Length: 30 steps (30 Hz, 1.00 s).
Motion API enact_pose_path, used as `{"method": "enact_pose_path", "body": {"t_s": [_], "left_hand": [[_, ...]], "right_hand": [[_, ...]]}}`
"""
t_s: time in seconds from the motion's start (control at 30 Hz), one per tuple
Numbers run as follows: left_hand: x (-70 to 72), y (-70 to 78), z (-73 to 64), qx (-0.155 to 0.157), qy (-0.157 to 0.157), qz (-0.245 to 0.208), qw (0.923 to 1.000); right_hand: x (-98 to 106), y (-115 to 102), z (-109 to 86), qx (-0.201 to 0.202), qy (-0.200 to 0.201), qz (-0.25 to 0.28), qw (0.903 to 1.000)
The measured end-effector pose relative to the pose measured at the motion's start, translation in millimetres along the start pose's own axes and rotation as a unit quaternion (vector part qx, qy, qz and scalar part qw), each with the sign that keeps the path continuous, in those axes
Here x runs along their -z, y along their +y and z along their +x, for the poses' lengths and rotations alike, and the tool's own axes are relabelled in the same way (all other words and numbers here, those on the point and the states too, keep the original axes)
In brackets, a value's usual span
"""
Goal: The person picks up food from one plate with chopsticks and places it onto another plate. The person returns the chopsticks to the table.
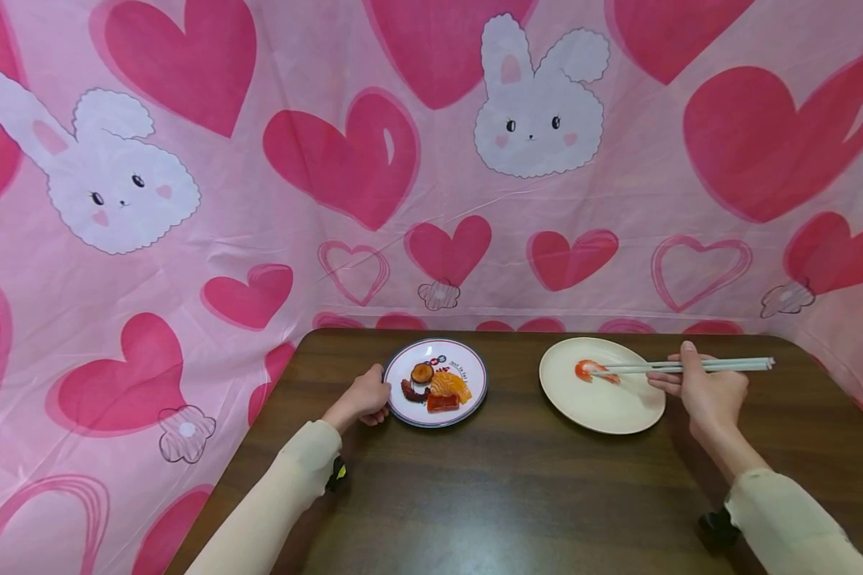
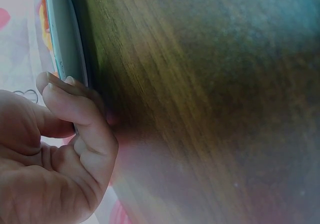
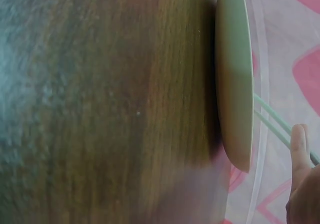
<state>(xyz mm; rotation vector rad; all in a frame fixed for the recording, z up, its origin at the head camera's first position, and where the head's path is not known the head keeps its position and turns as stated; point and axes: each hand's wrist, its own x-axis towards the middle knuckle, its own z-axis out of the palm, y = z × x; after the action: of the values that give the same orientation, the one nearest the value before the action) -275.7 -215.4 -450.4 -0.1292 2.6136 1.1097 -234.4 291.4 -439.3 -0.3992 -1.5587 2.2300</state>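
My left hand (image 1: 367, 395) holds the left rim of a white plate (image 1: 403, 363) with a dark blue edge; in the left wrist view its fingers (image 2: 82, 114) curl against the plate's side. On that plate lie a round brown piece (image 1: 422, 373), a dark curled piece (image 1: 414, 391), orange slices (image 1: 449, 386) and a red block (image 1: 443, 404). My right hand (image 1: 712, 395) grips pale chopsticks (image 1: 733, 365) over a cream plate (image 1: 582, 407). Their tips meet an orange-and-white shrimp (image 1: 588, 370) on it; whether they pinch it I cannot tell.
Both plates stand on a dark wooden table (image 1: 475, 487), with a stretch of tabletop between them. Behind the table's far edge hangs a pink cloth (image 1: 374, 200) with hearts and rabbit faces, which also runs along the sides.
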Motion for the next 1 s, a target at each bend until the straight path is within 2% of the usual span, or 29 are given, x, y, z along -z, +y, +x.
{"method": "enact_pose_path", "body": {"t_s": [0.33, 1.0], "left_hand": [[1.0, 0.9, -0.8, 0.003, -0.001, 0.003, 1.0000], [-0.6, 0.0, -0.8, 0.005, 0.002, -0.001, 1.0000]], "right_hand": [[-1.3, 0.6, -1.7, -0.016, 0.022, -0.008, 0.9996], [-1.7, 0.0, -1.9, -0.029, 0.030, 0.036, 0.9985]]}}
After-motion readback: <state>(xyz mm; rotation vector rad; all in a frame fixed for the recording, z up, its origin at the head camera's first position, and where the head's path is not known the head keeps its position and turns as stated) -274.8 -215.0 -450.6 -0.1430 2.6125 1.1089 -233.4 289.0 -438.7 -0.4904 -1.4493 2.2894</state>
